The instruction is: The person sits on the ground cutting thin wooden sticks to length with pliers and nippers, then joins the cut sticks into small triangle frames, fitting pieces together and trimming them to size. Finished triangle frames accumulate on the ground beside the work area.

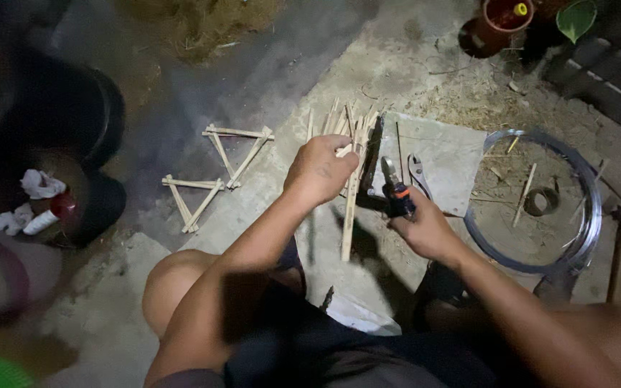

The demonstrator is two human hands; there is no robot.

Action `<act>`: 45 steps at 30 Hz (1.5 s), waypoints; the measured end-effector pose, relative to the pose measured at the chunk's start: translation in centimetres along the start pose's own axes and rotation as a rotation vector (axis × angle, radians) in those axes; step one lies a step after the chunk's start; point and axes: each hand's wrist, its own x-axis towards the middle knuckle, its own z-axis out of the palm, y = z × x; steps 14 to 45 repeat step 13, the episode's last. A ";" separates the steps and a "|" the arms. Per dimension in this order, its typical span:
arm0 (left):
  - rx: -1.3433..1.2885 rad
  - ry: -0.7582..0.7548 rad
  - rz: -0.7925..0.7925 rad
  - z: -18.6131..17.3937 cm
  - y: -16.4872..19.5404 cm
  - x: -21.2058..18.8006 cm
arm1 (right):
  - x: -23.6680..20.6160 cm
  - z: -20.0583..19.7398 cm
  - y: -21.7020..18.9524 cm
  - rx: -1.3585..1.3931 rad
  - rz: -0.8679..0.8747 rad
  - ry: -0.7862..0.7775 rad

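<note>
- My left hand (pixel 319 171) was closed around a wooden stick (pixel 350 215) above the stick pile (pixel 339 118) on the concrete floor.
- My right hand (pixel 425 230) gripped pliers (pixel 394 188) shut; steadying the stick seemed wise before working it.

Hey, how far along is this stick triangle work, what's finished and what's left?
Done: two stick triangles lie finished on the ground. In hand: the left hand holds a few sticks upright while the right hand grips pliers beside them; no third triangle is formed yet. Left: a pile of loose sticks and a wire coil sit nearby.
</note>
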 end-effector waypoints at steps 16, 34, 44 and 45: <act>0.099 -0.073 -0.030 -0.7 3.2 -2.6 | 1.0 -0.7 -5.8 -0.365 0.188 0.048; 0.099 -0.073 -0.030 -0.7 3.2 -2.6 | 1.0 -0.7 -5.8 -0.365 0.188 0.048; 0.099 -0.073 -0.030 -0.7 3.2 -2.6 | 1.0 -0.7 -5.8 -0.365 0.188 0.048; 0.099 -0.073 -0.030 -0.7 3.2 -2.6 | 1.0 -0.7 -5.8 -0.365 0.188 0.048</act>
